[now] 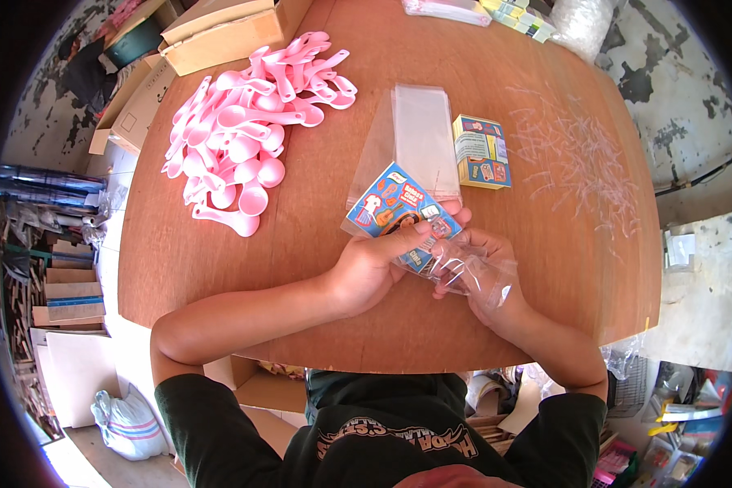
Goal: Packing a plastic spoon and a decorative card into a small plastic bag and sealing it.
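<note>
Near the front middle of the table, my left hand (376, 259) grips a blue printed card (400, 206), its thumb pressed across the face. My right hand (481, 259) pinches a clear plastic bag (486, 275) against the card's lower right corner; how far the card sits inside the bag I cannot tell. Just beyond lies a stack of flat clear bags (423, 130). To its right sits a stack of similar printed cards (481, 153). A heap of pink plastic measuring spoons (240, 134) covers the table's left side.
Thin clear plastic strips (581, 154) are scattered over the right of the wooden table (317, 268). A cardboard box (228, 32) stands at the far left edge. Packets (519, 18) and a white plastic roll (581, 28) line the far edge. A tied white bag (128, 423) rests on the floor, lower left.
</note>
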The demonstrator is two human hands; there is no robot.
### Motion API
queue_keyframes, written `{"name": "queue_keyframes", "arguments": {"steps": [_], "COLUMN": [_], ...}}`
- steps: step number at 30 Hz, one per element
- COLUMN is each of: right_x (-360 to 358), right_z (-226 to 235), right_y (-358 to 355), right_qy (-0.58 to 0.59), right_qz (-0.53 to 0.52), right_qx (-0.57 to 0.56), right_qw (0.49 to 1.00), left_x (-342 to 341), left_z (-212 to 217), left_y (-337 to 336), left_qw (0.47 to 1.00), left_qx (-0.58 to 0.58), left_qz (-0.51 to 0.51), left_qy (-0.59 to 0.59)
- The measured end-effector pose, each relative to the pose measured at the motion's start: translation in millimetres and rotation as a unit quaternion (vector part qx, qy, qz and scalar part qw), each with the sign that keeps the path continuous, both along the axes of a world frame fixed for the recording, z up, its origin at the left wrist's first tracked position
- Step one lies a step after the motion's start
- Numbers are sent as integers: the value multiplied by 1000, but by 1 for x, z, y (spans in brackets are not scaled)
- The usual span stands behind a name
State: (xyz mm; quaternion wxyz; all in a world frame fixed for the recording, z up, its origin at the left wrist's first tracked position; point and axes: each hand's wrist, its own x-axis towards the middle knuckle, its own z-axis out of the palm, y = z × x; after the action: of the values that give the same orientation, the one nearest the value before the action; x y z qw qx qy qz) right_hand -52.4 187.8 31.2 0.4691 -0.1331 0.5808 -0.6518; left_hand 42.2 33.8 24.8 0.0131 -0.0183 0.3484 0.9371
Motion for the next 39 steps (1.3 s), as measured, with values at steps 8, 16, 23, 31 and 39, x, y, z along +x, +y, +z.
{"name": "queue_keyframes", "arguments": {"steps": [8, 16, 23, 31, 39], "right_x": [4, 11, -77, -174, -143], "right_z": [12, 49, 57, -23, 14], "right_y": [-1, -21, -177, -275, -261], "right_qy": [647, 792, 807, 777, 780], "right_qz": [-133, 14, 41, 174, 234], "right_qx": [-111, -231, -165, -43, 125], "right_qw": [742, 564, 566, 603, 566], "left_x": [-10, -19, -22, -31, -20], "left_z": [-4, -7, -7, -8, -8], "left_y": [-20, -39, -40, -38, -43], "left_qw": [990, 992, 995, 996, 997], "left_qx": [107, 72, 70, 74, 64], "left_qz": [55, 70, 45, 10, 12], "left_qy": [-78, -76, -57, -45, -47]}}
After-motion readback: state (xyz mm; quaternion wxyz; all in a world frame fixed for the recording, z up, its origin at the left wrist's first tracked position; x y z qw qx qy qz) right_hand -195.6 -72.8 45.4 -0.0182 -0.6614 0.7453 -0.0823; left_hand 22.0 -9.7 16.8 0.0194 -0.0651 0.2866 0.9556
